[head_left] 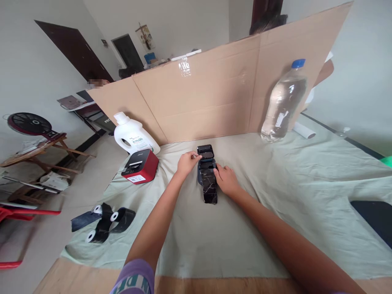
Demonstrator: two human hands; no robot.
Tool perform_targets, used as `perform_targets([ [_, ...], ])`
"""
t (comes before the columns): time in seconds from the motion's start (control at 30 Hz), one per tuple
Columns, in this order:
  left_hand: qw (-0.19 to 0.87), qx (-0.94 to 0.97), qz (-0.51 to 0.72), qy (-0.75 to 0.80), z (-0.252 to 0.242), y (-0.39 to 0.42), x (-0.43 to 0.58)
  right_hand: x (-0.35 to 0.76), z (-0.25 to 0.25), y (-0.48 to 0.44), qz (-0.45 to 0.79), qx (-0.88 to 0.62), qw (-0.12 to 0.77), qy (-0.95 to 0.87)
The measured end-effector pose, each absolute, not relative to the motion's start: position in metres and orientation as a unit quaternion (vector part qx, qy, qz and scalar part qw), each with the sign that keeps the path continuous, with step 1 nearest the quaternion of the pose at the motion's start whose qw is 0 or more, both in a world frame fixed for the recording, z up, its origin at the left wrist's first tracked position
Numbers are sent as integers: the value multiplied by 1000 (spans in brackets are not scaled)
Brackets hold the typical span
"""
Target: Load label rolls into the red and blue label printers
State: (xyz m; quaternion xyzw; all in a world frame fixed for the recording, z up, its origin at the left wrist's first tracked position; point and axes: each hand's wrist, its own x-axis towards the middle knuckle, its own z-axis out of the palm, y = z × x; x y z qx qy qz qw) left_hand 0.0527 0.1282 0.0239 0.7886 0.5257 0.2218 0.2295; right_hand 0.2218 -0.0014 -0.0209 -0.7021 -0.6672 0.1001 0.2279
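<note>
A small dark portable printer (200,176) lies in the middle of the cloth with its black lid (205,152) flipped up at the far end. Out of it, towards me, runs a strip of black marble-patterned paper (209,188) that rests on the cloth. My left hand (187,162) has thumb and fingers closed at the lid's left edge, near the hinge. Against the printer's right side my right hand (227,179) is curled, its thumb by the start of the strip. What lies inside the printer is mostly hidden.
Several partly unrolled black paper rolls (104,224) lie at left. Behind them are a red-and-black box-shaped device (142,166) and a white jug (134,132). A cardboard panel (208,98) spans the back, with a water bottle (283,106) before it. A dark flat object (373,220) lies right.
</note>
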Motion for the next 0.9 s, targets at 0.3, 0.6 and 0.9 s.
perform_targets([
  [0.3, 72, 914, -103, 387, 64, 132, 97, 222, -18, -3, 104, -698, 234, -668],
  [0.6, 265, 890, 165, 332, 79, 117, 32, 225, -22, -1, 107, -692, 262, -664],
  [0.9, 560, 587, 380, 444, 72, 51, -59, 227, -26, 2, 109, -687, 275, -664],
])
